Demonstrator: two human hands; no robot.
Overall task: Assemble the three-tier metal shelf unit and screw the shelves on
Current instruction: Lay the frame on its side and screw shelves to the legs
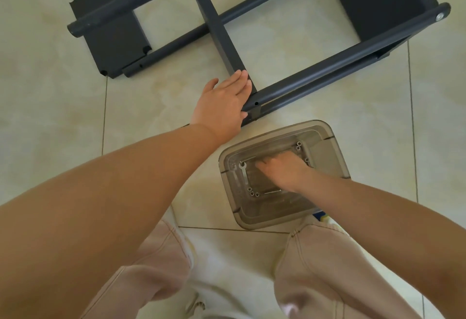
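On a pale tiled floor the dark shelf unit lies flat, far. The left hand rests flat, fingers straight, on its middle shelf; the right hand reaches into the clear bin, grip unclear.

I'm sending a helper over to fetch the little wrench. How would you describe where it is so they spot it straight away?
Look at the clear plastic tub on the tiled floor, just in front of the dark shelf frame. The right hand is reaching into it; the wrench lies flat on the bottom, beside the fingertips. It is the only long, flat silver piece with an open jaw, unlike the small round nuts nearby.
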